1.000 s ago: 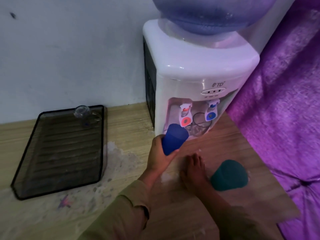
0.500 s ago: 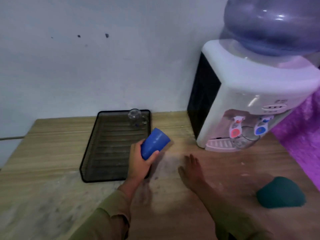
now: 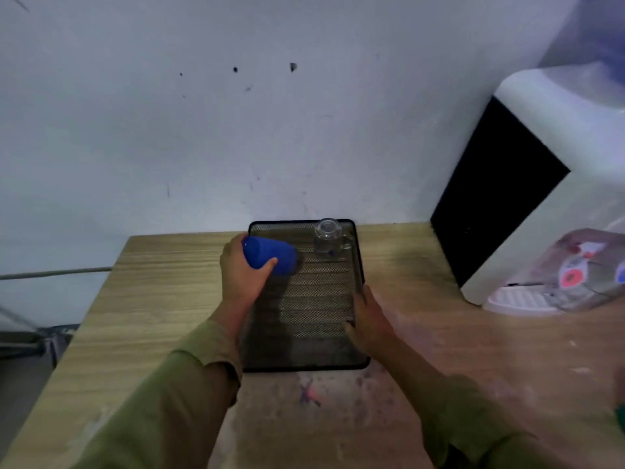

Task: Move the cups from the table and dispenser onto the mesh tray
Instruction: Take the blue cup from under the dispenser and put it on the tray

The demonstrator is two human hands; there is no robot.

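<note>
My left hand (image 3: 240, 276) grips a blue plastic cup (image 3: 269, 254), tipped on its side, over the far left part of the black mesh tray (image 3: 306, 309). A clear glass mug (image 3: 328, 237) stands in the tray's far right corner. My right hand (image 3: 367, 318) rests flat on the tray's right rim, fingers spread, holding nothing. A sliver of the teal cup (image 3: 620, 416) shows at the right edge of the frame.
The white water dispenser (image 3: 554, 184) stands on the right of the wooden table (image 3: 162, 282), with its drip grille (image 3: 517, 299) and red tap (image 3: 571, 275) in view. A grey wall rises right behind the tray. The table's left edge drops off to the floor.
My left hand carried the blue cup leftwards from the dispenser to above the tray. My right hand slid from the table onto the tray's right rim. The view swung left.
</note>
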